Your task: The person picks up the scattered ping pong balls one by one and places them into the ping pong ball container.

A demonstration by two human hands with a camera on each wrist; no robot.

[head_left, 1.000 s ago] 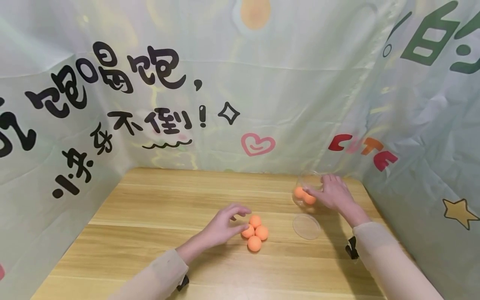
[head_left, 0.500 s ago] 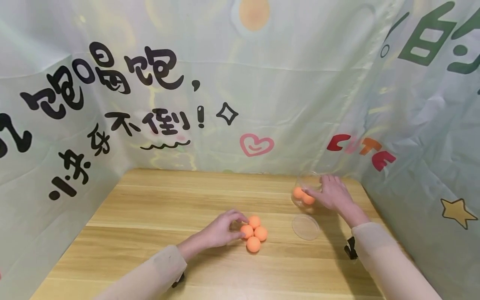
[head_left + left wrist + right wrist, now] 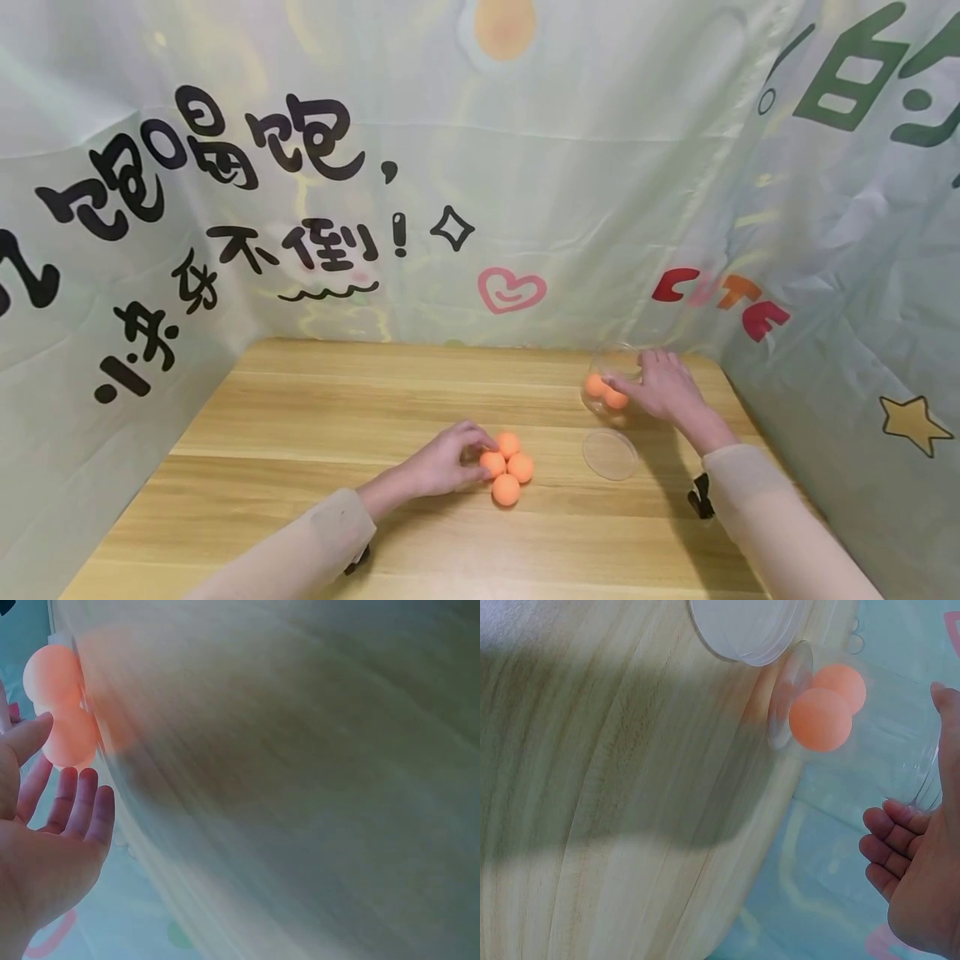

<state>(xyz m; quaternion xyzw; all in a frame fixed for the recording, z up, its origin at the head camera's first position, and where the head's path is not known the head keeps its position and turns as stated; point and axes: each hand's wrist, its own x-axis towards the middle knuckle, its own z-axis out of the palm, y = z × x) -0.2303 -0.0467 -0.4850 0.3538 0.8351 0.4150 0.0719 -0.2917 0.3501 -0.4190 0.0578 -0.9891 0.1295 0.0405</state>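
Observation:
Several orange ping-pong balls [image 3: 521,468] lie in a tight group at the middle of the table. My left hand [image 3: 450,460] has its thumb and index finger at either side of the leftmost ball [image 3: 492,464], pinching it on the tabletop. In the left wrist view, the other fingers of my left hand [image 3: 56,847] are spread loosely below the balls [image 3: 69,739]. At the back right stands a clear plastic jar [image 3: 889,754] with two orange balls [image 3: 820,720] at its bottom. My right hand [image 3: 666,385] grips the jar near its upper rim.
A clear round lid [image 3: 610,455] lies flat in front of the jar, right of the ball group. The wooden table [image 3: 315,417] meets printed cloth walls [image 3: 420,317] at the back and both sides.
My left hand has come down slightly, and its thumb and index finger have closed in on the leftmost ball. My right hand stays on the jar.

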